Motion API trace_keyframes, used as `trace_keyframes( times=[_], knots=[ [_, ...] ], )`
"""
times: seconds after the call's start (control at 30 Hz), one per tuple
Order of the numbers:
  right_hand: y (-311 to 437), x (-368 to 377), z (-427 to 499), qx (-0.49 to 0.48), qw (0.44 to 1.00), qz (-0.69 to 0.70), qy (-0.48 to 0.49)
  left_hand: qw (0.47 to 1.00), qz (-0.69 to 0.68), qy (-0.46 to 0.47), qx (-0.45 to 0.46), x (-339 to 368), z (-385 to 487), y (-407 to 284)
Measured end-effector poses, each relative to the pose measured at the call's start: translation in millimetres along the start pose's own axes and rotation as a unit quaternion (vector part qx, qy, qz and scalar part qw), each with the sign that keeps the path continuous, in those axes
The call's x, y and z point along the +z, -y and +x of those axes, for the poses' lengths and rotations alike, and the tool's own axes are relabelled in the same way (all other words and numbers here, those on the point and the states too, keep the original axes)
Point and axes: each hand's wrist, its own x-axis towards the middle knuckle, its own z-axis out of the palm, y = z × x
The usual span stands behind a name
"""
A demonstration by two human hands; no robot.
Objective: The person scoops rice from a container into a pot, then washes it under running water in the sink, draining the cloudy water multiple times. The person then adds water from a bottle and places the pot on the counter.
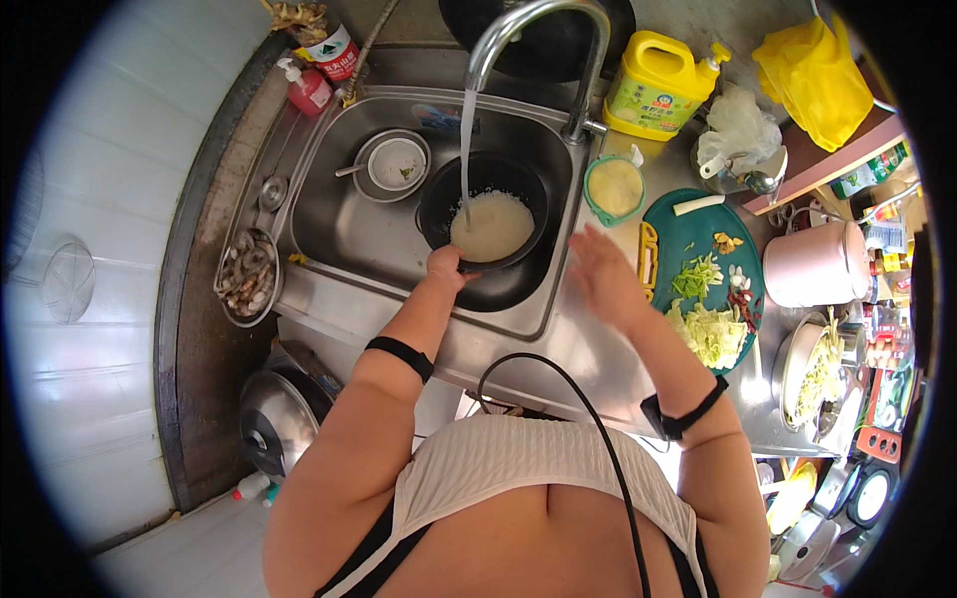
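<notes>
My left hand (pixel 446 267) grips the near rim of a black inner pot (pixel 534 187) in the stainless steel sink (pixel 351 247). White rice (pixel 505 217) lies in the pot under cloudy water. From the chrome faucet (pixel 497 37) a stream of water (pixel 467 142) runs into it. My right hand (pixel 607 280), slightly blurred, is over the counter just right of the sink, holding nothing, fingers extended. It is nearest the green-rimmed round container (pixel 614 188) with pale yellow contents and the yellow handle (pixel 648 261) of a green cutting board (pixel 673 224).
Nested metal and white bowls (pixel 396 164) sit in the sink's back left. A bowl of raw shrimp (pixel 248 276) stands on the left ledge. Cut cabbage (pixel 710 336) and chopped greens (pixel 697 276) lie on the board. A yellow detergent jug (pixel 658 86) stands behind. A black cable (pixel 598 418) hangs before my chest.
</notes>
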Motion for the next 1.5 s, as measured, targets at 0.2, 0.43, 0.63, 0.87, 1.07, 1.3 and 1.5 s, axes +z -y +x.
trace_keyframes(
  times=[0.2, 0.43, 0.63, 0.87, 1.07, 1.3, 1.5],
  knots=[
    [27, 12, -72, -0.008, 0.986, 0.076, 0.145, 0.974, 0.085, -0.129, 0.165, 13, -52, 3],
    [25, -42, -181, -0.016, 0.992, 0.104, 0.066, 0.759, 0.504, -0.066, 0.407, -26, -158, 82],
    [-32, -104, -324, 0.261, 0.965, 0.005, 0.001, 0.539, 0.746, -0.277, 0.277, -49, -222, 136],
    [-90, -119, -435, 0.469, 0.858, -0.190, 0.086, 0.521, 0.796, -0.258, 0.167, -32, -230, 140],
    [-106, -101, -447, 0.475, 0.855, -0.165, 0.130, 0.517, 0.797, -0.262, 0.167, -32, -225, 137],
    [-112, -100, -446, 0.445, 0.870, -0.154, 0.143, 0.491, 0.834, -0.236, 0.085, -23, -209, 123],
    [-110, -102, -442, 0.425, 0.864, -0.199, 0.185, 0.490, 0.836, -0.235, 0.073, -24, -208, 122]
  ],
)
